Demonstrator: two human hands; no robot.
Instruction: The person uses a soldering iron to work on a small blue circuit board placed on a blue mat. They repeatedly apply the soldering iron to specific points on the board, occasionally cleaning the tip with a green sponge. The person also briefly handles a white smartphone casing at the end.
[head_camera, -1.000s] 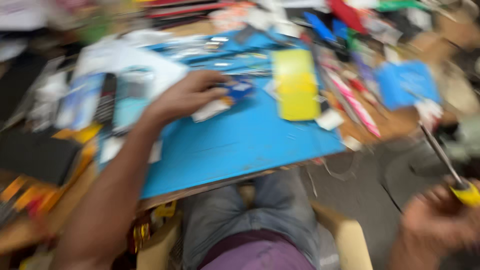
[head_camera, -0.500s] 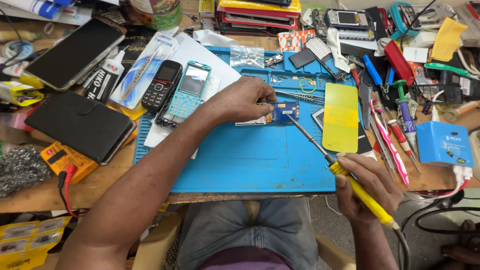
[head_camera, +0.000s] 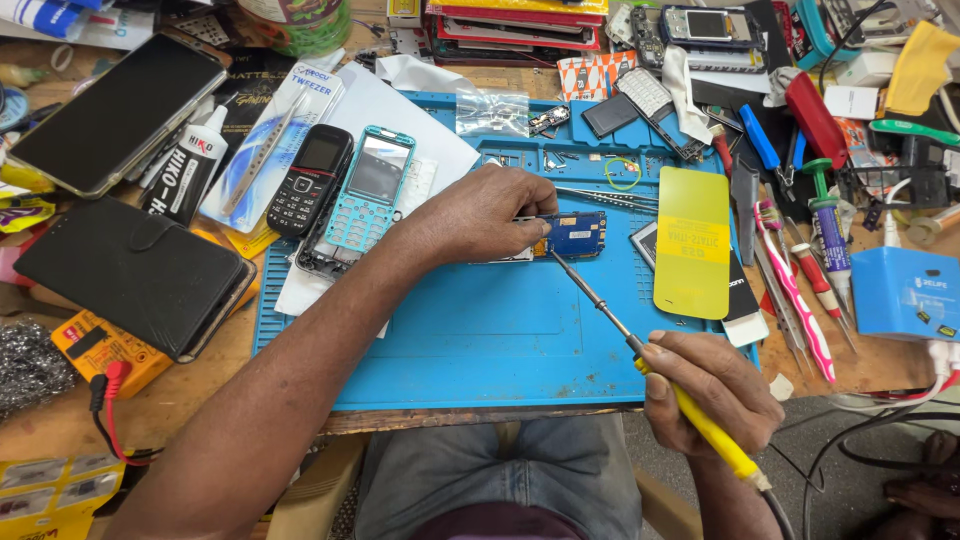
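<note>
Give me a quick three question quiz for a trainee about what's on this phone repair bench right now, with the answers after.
1. True or false: the left hand presses on the blue circuit board.
2. What does the right hand hold? A) tweezers B) a yellow-handled soldering iron C) a toothbrush
3. Fill in: the iron's tip meets the board on the ____ work mat.

Key:
1. True; its fingers pin the board's left end.
2. B, the soldering iron.
3. Blue.
</note>
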